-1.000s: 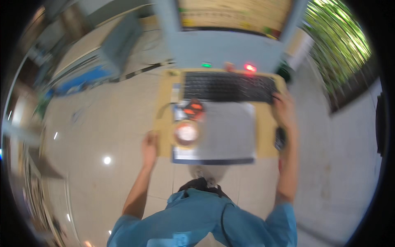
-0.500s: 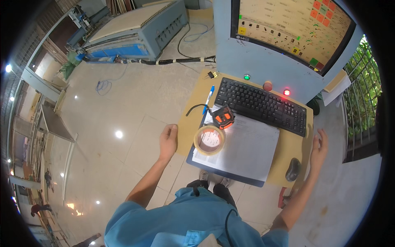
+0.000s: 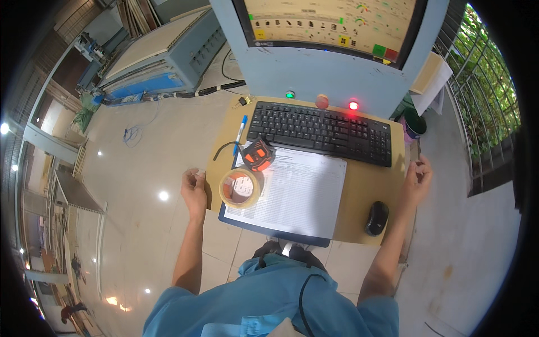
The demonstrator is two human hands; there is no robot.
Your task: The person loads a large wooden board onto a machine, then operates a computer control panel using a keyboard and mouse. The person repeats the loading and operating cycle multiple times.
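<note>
My left hand (image 3: 194, 190) is beside the left edge of the tan desktop (image 3: 362, 210), its fingers curled in and nothing visible in them. Past the desktop's right edge is my right hand (image 3: 416, 182), fingers also bent inward with nothing showing in them. Between the hands, a dark clipboard (image 3: 269, 231) carries printed sheets (image 3: 303, 191). A roll of tape (image 3: 255, 188) and a black-and-orange tape measure (image 3: 259, 156) lie on its left side. A blue-and-white pen (image 3: 240, 135) is at its upper left. Nearest my right hand is a black mouse (image 3: 377, 218).
A black keyboard (image 3: 320, 132) spans the desktop's far side, below a blue cabinet (image 3: 264, 73) with a lit monitor (image 3: 331, 25) and a red lamp (image 3: 353, 105). A flatbed machine (image 3: 163, 56) stands far left. Cables (image 3: 219, 89) cross the floor. A barred window (image 3: 477, 101) is at right.
My view has turned right, so the desk appears further left. My right hand's fingers were spread and have curled in. My left hand's straighter fingers have bent too. The desk items keep their places.
</note>
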